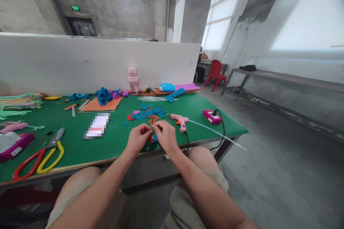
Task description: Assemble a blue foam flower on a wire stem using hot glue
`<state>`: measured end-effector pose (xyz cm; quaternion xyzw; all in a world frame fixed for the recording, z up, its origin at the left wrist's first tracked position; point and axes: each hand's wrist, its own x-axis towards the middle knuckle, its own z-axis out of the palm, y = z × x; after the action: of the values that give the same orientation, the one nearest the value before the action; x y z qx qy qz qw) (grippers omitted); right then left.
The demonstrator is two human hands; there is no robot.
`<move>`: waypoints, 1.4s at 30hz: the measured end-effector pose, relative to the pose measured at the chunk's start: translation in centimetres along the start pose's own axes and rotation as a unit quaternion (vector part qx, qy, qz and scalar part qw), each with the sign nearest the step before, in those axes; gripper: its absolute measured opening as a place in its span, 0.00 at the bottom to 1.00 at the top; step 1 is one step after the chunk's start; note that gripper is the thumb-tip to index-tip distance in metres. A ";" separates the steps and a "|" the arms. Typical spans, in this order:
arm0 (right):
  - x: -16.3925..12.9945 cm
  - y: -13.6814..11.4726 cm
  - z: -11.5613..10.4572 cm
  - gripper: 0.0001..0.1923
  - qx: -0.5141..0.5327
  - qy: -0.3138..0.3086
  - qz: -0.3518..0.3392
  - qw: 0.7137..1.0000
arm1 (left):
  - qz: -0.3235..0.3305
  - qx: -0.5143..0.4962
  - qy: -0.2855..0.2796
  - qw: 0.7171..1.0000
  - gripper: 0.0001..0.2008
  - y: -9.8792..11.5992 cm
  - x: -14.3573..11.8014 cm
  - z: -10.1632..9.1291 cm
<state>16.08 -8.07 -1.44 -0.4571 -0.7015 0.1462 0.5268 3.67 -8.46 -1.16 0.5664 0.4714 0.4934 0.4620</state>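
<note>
My left hand (pixel 140 136) and my right hand (pixel 166 136) meet over the table's front edge, fingertips pinched close together. Something small is between them, too hidden to name. A bit of blue material (pixel 155 138) shows just under the fingers; I cannot tell whether it is held. Right beyond the fingertips lie brown cut pieces (pixel 153 118) and a loose heap of blue cut pieces (pixel 146 112). To the right of my right hand, a pink glue gun (pixel 181 121) rests on the green tabletop (pixel 118 150), with a long clear glue stick (pixel 217 133) sticking out of its back.
Red-and-yellow-handled scissors (pixel 43 155) lie at the left front. A blurred-out phone-like rectangle (pixel 97 126) is nearer the middle. Blue paper flowers (pixel 104 96) sit on orange sheets (pixel 104 105). A pink bottle (pixel 133 80) stands by the white partition (pixel 107 57). A purple power box (pixel 212 116) trails a cord.
</note>
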 end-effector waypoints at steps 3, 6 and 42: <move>-0.2 -0.1 -0.1 0.11 -0.052 -0.009 -0.021 0.998 | 0.016 0.015 -0.001 1.000 0.07 -0.2 0.0 -0.1; -0.2 -0.3 -0.2 0.11 -0.110 -0.014 -0.039 0.993 | 0.039 0.029 -0.006 0.999 0.05 -0.4 0.0 0.0; 0.6 1.6 0.2 0.13 0.165 -0.046 0.115 0.979 | -0.047 -0.095 -0.042 0.994 0.11 0.0 -0.3 0.1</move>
<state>16.68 -6.70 -2.21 -0.4345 -0.6342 0.3403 0.5415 3.79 -8.72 -1.19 0.5180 0.4284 0.4893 0.5557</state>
